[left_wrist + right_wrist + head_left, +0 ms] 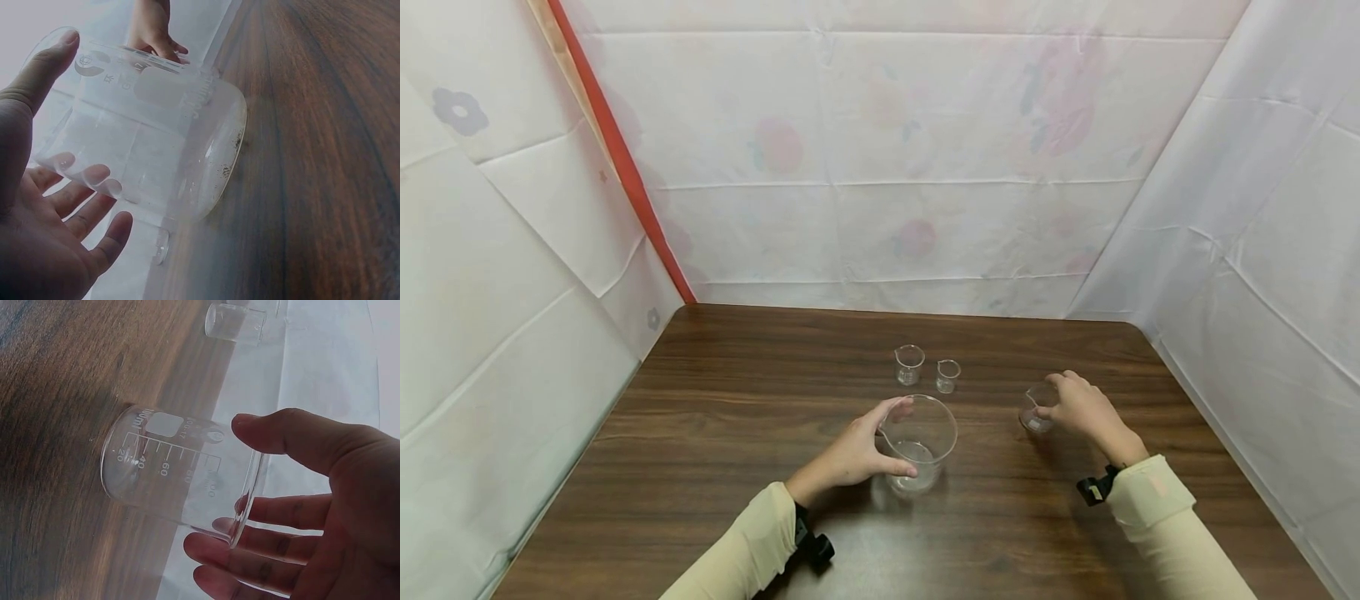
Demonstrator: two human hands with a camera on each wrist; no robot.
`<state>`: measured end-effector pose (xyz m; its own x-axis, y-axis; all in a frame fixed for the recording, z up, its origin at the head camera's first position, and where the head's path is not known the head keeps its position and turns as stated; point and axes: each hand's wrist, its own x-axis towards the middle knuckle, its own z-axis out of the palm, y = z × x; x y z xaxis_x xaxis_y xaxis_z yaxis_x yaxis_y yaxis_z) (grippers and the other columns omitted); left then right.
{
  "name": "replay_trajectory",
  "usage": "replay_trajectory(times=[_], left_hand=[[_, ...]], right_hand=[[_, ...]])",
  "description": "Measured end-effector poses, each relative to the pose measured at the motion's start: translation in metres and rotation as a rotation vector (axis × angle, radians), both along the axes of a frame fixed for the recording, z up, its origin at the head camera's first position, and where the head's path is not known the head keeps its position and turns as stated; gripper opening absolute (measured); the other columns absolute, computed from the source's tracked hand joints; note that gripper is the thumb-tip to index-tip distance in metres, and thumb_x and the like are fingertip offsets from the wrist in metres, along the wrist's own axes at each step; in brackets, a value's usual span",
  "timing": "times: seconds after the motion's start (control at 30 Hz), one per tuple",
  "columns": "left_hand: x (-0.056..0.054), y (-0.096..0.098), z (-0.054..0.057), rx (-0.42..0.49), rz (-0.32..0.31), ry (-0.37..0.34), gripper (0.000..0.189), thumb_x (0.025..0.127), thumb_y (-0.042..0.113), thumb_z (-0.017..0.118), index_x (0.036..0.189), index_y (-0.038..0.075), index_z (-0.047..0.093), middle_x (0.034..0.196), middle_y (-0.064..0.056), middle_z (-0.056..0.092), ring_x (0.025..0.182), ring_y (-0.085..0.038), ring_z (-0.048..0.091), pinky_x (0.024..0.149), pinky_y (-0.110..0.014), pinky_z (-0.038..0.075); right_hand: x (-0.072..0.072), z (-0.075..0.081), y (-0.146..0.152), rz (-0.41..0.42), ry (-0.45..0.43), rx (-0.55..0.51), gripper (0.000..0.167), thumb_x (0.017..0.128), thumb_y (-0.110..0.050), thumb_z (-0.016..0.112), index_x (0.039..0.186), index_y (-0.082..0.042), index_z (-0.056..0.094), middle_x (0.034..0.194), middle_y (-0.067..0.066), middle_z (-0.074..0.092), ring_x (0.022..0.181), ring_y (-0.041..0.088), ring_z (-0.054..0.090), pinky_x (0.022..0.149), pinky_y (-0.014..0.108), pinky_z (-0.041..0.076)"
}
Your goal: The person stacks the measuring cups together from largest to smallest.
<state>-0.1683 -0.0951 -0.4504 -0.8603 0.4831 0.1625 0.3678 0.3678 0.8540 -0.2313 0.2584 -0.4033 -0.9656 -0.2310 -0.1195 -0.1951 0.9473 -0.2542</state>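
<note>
A large clear glass beaker (929, 442) stands at the middle of the table. My left hand (856, 450) holds it from the left, with the thumb on the near side and fingers on the far side. In the left wrist view, dark specks show near the base of this beaker (156, 125). Off to the right, my right hand (1086, 408) holds a smaller beaker (1034, 417) near its rim, between thumb and fingers. White graduations and a 100 ml mark show on that beaker (169, 462) in the right wrist view.
Behind the large beaker stand two little glass beakers, a bigger one (909, 367) and the smallest (947, 378) to its right. The brown wooden table (737, 400) is bordered by white patterned sheets (865, 233) at the back and both sides.
</note>
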Motion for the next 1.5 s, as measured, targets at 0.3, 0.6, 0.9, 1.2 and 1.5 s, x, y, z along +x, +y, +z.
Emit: replay_trajectory(times=[0.3,0.6,0.9,1.2,1.5], left_hand=[[0.001,0.0,-0.002,-0.011,-0.002,-0.004,0.093,0.07,0.032,0.088,0.146,0.007,0.039,0.142,-0.012,0.054,0.129,-0.025,0.053,0.104,-0.049,0.042],[0.001,0.0,-0.004,-0.013,0.007,0.002,0.091,0.07,0.032,0.088,0.145,0.012,0.04,0.141,-0.011,0.055,0.128,-0.024,0.053,0.103,-0.046,0.043],[0.0,0.001,-0.002,-0.006,0.0,-0.004,0.093,0.07,0.03,0.088,0.145,0.006,0.039,0.141,-0.013,0.055,0.128,-0.025,0.053,0.103,-0.047,0.043],[0.0,0.0,-0.001,0.003,-0.001,-0.008,0.092,0.07,0.027,0.088,0.145,0.007,0.04,0.141,-0.014,0.055,0.129,-0.026,0.053,0.104,-0.049,0.042],[-0.002,0.0,-0.002,0.013,-0.005,-0.015,0.093,0.07,0.028,0.088,0.145,0.007,0.039,0.141,-0.015,0.054,0.129,-0.027,0.053,0.105,-0.052,0.041]], right_hand=[[0.0,-0.005,0.0,0.006,0.008,-0.015,0.063,0.086,-0.028,0.073,0.13,0.012,0.051,0.122,0.032,0.054,0.105,0.044,0.058,0.082,0.057,0.048],[0.002,-0.003,0.0,0.012,0.028,-0.031,0.063,0.086,-0.029,0.073,0.129,0.011,0.052,0.118,0.029,0.056,0.102,0.042,0.059,0.08,0.055,0.049],[0.005,0.005,-0.002,0.019,0.056,-0.054,0.063,0.086,-0.029,0.072,0.13,0.011,0.052,0.115,0.029,0.057,0.097,0.04,0.061,0.077,0.053,0.05],[0.005,0.011,-0.003,0.036,0.105,-0.074,0.061,0.085,-0.03,0.073,0.128,0.01,0.055,0.108,0.025,0.059,0.09,0.035,0.061,0.072,0.05,0.05],[0.006,0.022,-0.01,0.04,0.144,-0.092,0.06,0.085,-0.031,0.073,0.128,0.008,0.056,0.111,0.025,0.059,0.094,0.038,0.061,0.075,0.053,0.05]])
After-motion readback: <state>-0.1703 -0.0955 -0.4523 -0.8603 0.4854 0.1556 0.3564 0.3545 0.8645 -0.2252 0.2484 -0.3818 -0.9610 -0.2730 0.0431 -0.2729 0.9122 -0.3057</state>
